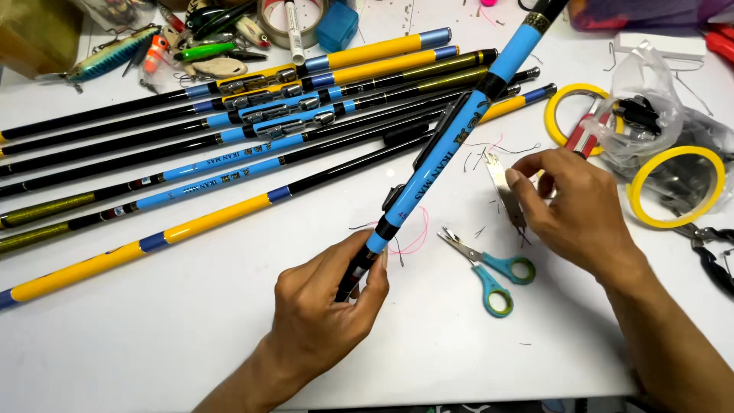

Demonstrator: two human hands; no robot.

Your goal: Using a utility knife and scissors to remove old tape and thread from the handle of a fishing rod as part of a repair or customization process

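The left hand is clamped around the dark butt of a glossy blue-and-black fishing rod, which slants toward 1 o'clock over the white table. The right hand, fingers curled, pinches a thin metal strip; teal-handled scissors lie at its 7 o'clock.

A tackle workbench; fishing rods, lures, tape rolls crowd the white table.

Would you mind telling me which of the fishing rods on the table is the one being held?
The blue-and-black rod lying diagonally across the others; the left hand grips its black butt end. The other rods lie side by side, untouched.
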